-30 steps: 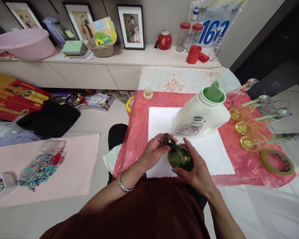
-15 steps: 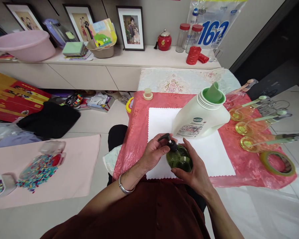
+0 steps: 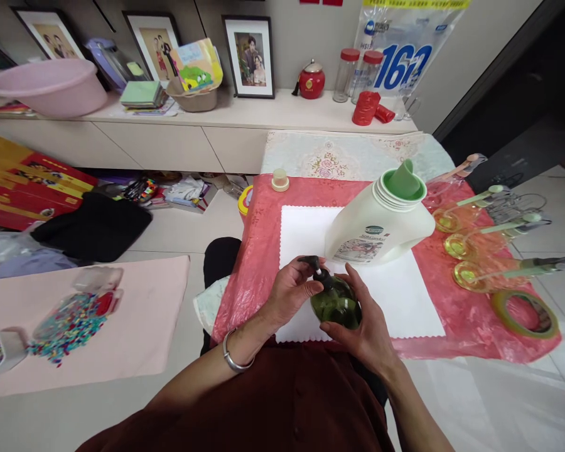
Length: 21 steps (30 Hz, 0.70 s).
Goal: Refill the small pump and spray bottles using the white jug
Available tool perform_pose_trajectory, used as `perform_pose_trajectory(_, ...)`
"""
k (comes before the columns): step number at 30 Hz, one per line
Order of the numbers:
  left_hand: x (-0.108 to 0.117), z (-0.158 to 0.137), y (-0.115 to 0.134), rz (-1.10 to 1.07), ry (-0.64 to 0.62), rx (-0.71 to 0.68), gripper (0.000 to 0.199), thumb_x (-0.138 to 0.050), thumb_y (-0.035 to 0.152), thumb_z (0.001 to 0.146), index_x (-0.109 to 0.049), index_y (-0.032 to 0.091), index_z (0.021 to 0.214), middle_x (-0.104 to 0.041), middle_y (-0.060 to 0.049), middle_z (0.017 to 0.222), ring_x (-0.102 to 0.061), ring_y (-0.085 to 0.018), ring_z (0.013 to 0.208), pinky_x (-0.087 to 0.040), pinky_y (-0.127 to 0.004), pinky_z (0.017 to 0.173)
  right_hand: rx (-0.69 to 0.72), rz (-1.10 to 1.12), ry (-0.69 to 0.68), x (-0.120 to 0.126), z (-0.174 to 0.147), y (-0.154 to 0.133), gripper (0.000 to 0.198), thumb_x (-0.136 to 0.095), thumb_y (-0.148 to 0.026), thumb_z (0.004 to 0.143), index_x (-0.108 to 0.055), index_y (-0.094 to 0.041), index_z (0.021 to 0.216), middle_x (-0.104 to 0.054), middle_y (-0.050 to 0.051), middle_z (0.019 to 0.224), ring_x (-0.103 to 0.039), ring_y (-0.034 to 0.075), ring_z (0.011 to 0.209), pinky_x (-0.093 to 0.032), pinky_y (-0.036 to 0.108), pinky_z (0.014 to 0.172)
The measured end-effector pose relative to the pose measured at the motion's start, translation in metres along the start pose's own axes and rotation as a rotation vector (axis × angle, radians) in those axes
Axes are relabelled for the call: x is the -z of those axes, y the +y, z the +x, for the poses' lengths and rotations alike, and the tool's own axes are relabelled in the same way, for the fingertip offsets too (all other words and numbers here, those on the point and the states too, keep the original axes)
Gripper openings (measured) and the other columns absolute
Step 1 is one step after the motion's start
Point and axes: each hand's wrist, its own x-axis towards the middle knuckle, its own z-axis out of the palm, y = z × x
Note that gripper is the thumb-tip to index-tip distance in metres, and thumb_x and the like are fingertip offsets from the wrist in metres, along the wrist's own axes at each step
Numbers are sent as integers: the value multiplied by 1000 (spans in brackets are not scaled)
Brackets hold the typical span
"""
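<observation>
Between my hands is a dark green pump bottle (image 3: 335, 302), tilted, with a black pump head (image 3: 316, 266) on its neck. My left hand (image 3: 292, 290) is closed around the pump head and collar, thumb and fingers pinching it. Wrapped round the bottle's right side, my right hand (image 3: 365, 323) grips the body between thumb and fingers. Just beyond them a large cream detergent jug (image 3: 374, 223) stands on a white scalloped sheet (image 3: 301, 235). A green spout (image 3: 402, 182) shows in the jug's open mouth. Its cap (image 3: 279, 180) appears to be the pale one at the table's far left.
Several glass bottles with yellow liquid (image 3: 471, 275) lie along the right side of the red table cover (image 3: 245, 270), beside a roll of tape (image 3: 525, 312). Behind is a shelf (image 3: 282, 113) with frames and jars. Colourful beads (image 3: 70, 326) lie on a pink sheet at left.
The pump bottle and both hands have shifted very slightly left. My grip looks the same, and the view has tipped up a little.
</observation>
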Motion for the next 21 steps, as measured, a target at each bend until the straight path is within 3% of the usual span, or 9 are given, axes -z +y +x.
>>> perform_pose_trajectory(4,1,-5,4,82,-46,-42,57,-86,43,74,-63,23,122,-69,-6,107,-63,-24,109,-46,-40,101,43,-32,46,-6,-3,7,96,-75,-47,83,-18,-36,160,-47,6,143,-53,25,128,-51,44,104)
perform_pose_trajectory(7,4,-13,10,264,-112,-18,72,-87,48,71,-55,25,131,-60,-10,133,-54,-31,129,-38,-48,113,66,-38,105,-16,-4,11,94,-74,-46,84,-19,-34,160,-44,8,147,-51,28,131,-50,47,106)
perform_pose_trajectory(10,8,-23,18,425,-247,129,93,-92,36,64,-45,26,143,-54,-12,145,-52,-34,134,-38,-51,115,165,-26,162,-30,-1,9,88,-69,-47,89,-21,-30,160,-42,10,147,-49,29,133,-50,48,106)
perform_pose_trajectory(13,12,-29,24,485,-287,195,96,-87,22,64,-40,27,147,-59,-10,141,-57,-33,129,-44,-51,111,283,-58,159,-38,4,3,80,-59,-43,94,-19,-27,161,-38,12,150,-43,30,137,-49,50,107)
perform_pose_trajectory(17,20,-13,37,588,-162,97,100,-88,29,62,-37,24,147,-62,-12,137,-61,-32,124,-48,-50,107,320,-172,118,-21,0,6,81,-63,-47,95,-22,-25,162,-29,11,157,-32,32,146,-43,52,115)
perform_pose_trajectory(19,26,11,46,698,-22,9,98,-88,34,60,-38,21,143,-64,-12,131,-65,-32,117,-52,-49,102,255,-202,179,-1,-8,18,73,-63,-47,95,-31,-27,158,-38,10,152,-44,29,138,-49,45,110)
perform_pose_trajectory(21,31,42,56,843,112,-64,84,-86,34,63,-45,21,134,-67,-10,122,-68,-31,109,-56,-47,94,130,-166,293,21,-18,35,60,-63,-45,96,-42,-28,150,-49,8,143,-57,25,123,-55,38,101)
